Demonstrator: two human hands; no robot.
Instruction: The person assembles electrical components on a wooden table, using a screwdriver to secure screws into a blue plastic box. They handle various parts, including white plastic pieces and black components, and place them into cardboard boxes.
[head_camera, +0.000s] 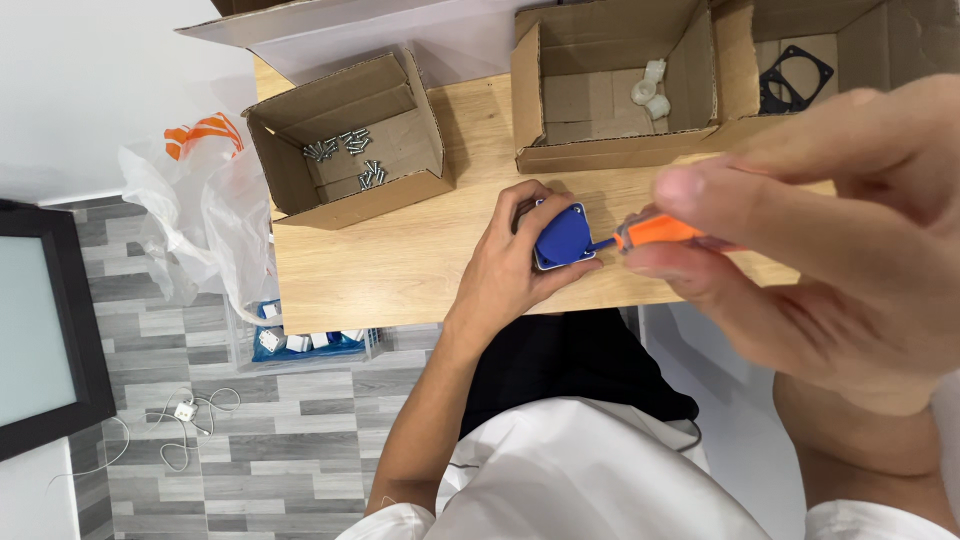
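Note:
My left hand (515, 262) grips a small blue square box (563, 236) with a white edge, holding it on the wooden table (400, 265). My right hand (850, 230), large and close to the camera, holds an orange-handled screwdriver (655, 233). The screwdriver's blue tip meets the right side of the blue box.
An open cardboard box (345, 140) holding several screws stands at the table's back left. Another cardboard box (610, 85) with white plastic parts (650, 90) is behind my hands, and a black gasket (795, 75) lies in a box at the right. A plastic bag (200, 200) hangs off the left edge.

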